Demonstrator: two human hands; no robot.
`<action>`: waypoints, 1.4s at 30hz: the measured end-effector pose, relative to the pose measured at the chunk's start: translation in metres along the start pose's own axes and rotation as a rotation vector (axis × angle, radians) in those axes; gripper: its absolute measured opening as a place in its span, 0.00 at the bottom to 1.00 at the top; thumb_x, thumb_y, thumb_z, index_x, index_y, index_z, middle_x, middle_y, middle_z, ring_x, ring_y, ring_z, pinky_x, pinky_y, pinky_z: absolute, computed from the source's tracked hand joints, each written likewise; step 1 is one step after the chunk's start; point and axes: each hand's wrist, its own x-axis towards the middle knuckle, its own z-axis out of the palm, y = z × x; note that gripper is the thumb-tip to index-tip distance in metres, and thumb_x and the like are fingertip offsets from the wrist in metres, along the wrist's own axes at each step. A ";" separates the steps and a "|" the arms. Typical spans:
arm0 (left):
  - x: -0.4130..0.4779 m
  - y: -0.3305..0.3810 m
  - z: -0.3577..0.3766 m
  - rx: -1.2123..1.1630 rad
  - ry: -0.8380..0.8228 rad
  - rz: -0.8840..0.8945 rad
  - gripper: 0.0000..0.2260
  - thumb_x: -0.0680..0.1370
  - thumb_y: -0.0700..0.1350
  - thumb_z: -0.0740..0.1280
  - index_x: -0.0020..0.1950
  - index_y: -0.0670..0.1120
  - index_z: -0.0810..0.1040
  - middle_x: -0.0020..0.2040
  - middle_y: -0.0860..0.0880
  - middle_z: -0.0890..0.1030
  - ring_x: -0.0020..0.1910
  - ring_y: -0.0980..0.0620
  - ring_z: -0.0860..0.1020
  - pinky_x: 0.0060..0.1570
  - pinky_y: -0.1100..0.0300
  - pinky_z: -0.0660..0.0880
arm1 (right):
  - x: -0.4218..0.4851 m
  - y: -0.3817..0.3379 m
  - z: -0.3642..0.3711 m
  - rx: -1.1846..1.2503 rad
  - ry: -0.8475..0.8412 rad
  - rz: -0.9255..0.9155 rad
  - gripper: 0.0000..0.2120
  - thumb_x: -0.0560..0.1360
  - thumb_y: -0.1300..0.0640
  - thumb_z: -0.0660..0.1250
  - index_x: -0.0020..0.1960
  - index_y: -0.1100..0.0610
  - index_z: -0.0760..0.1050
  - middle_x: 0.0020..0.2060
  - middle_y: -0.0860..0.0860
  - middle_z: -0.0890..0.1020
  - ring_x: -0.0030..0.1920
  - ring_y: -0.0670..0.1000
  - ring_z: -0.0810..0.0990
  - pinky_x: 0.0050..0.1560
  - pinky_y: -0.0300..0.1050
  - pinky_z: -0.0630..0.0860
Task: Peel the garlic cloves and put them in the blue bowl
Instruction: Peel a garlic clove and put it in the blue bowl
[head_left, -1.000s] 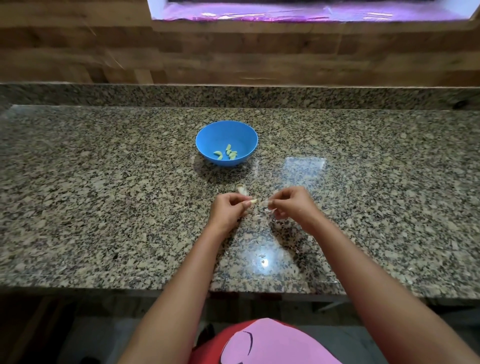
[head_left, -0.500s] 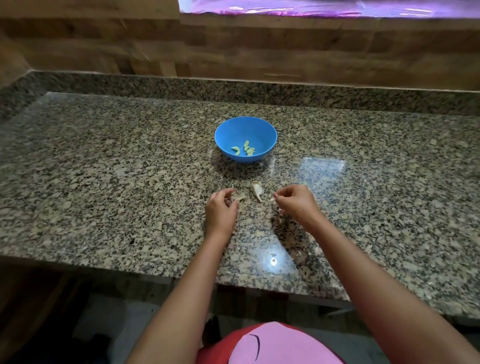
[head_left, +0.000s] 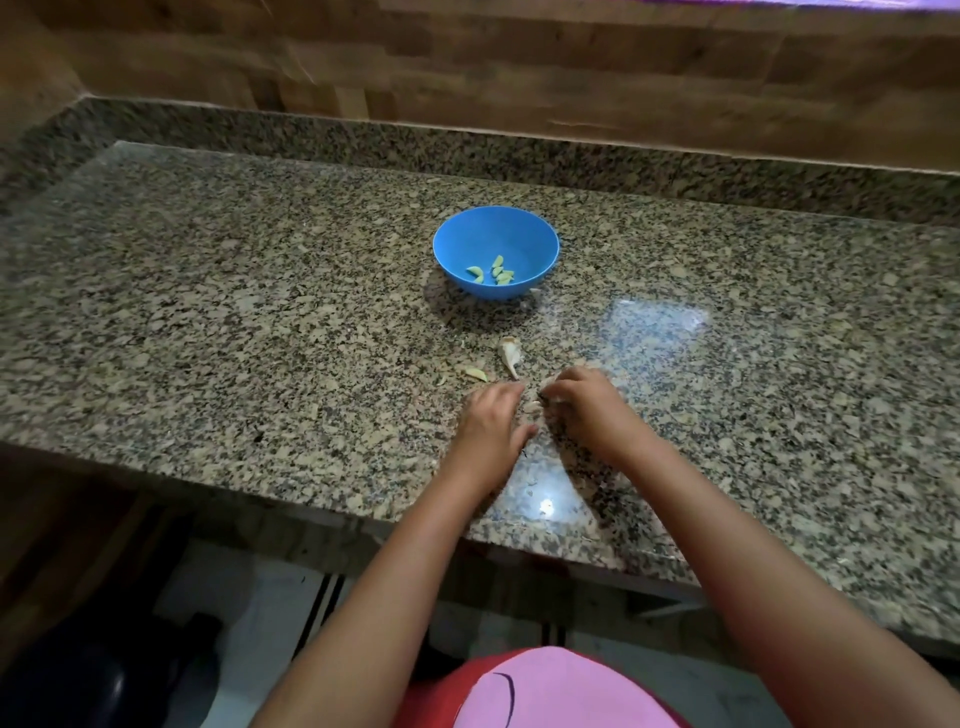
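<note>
Two hands are meeting over garlic scraps on a granite counter (head_left: 218, 322).

The blue bowl (head_left: 496, 244) is sitting farther back, holding several peeled cloves (head_left: 493, 273). The left hand (head_left: 491, 421) is lying fingers extended, flat on the stone; the right hand (head_left: 582, 402) is curling its fingers around something pale, though blur hides what. An unpeeled garlic clove (head_left: 510, 353) and a peeled clove (head_left: 475, 374) are lying just beyond the fingertips.
</note>
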 end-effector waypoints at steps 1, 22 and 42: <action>0.003 0.004 0.001 0.012 -0.013 0.001 0.23 0.79 0.47 0.62 0.73 0.46 0.63 0.69 0.49 0.67 0.70 0.53 0.60 0.69 0.61 0.56 | -0.002 0.001 -0.002 -0.002 0.006 -0.014 0.13 0.75 0.58 0.66 0.58 0.58 0.79 0.52 0.53 0.77 0.55 0.54 0.73 0.58 0.41 0.68; -0.046 0.019 -0.006 0.006 -0.081 -0.148 0.26 0.73 0.54 0.68 0.68 0.45 0.70 0.62 0.49 0.70 0.63 0.53 0.67 0.66 0.57 0.66 | -0.031 0.003 -0.003 0.451 0.021 0.263 0.07 0.75 0.66 0.65 0.50 0.61 0.80 0.45 0.53 0.81 0.32 0.43 0.73 0.27 0.30 0.68; -0.039 0.022 -0.010 -0.177 0.067 -0.255 0.08 0.75 0.38 0.69 0.52 0.45 0.82 0.46 0.49 0.82 0.42 0.56 0.79 0.40 0.72 0.76 | -0.029 -0.020 -0.003 0.643 -0.035 0.344 0.04 0.73 0.65 0.68 0.42 0.57 0.79 0.40 0.52 0.82 0.41 0.48 0.79 0.34 0.35 0.71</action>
